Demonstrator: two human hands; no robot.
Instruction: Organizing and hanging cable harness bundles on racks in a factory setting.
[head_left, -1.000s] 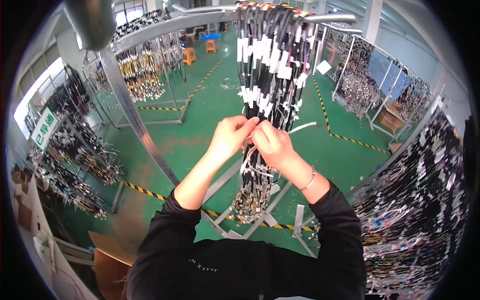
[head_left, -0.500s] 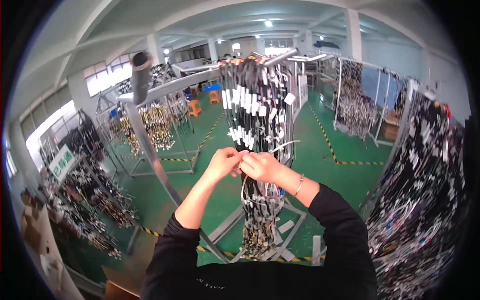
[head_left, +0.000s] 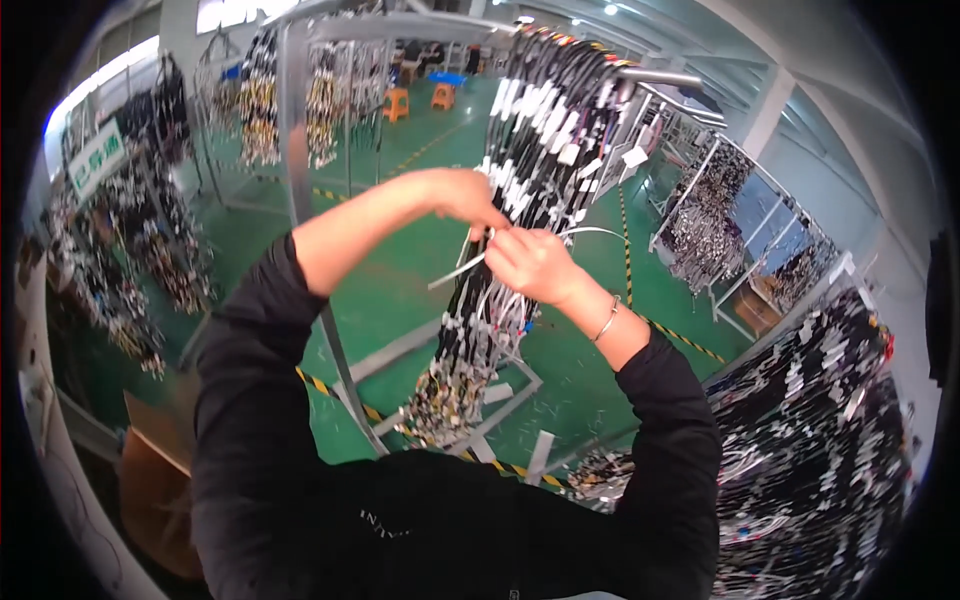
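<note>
In front of me hangs a thick bundle of black wire harnesses (head_left: 470,310) with many white labels and connectors. Both my hands meet at the middle of the bundle. My left hand (head_left: 462,195) is closed, its fingertips pressed against the right hand's fingers. My right hand (head_left: 535,265) is pinched closed against the front of the wires. From between the fingers a thin white cable tie (head_left: 455,273) sticks out to the left. Another white strip end (head_left: 600,230) curves out to the right. The exact grip is hidden behind the fingers.
A grey metal rack frame (head_left: 298,130) holds the bundle, with a rail end (head_left: 660,77) above it. Dense harnesses (head_left: 820,430) hang close on my right, others (head_left: 130,230) at left. A cardboard box (head_left: 155,480) stands at lower left; orange stools (head_left: 396,104) are farther off.
My view has tilted and turned, so the bundle now slants. My left elbow has risen outward, and the left hand now reaches over from above. The white strip now sticks out leftward.
</note>
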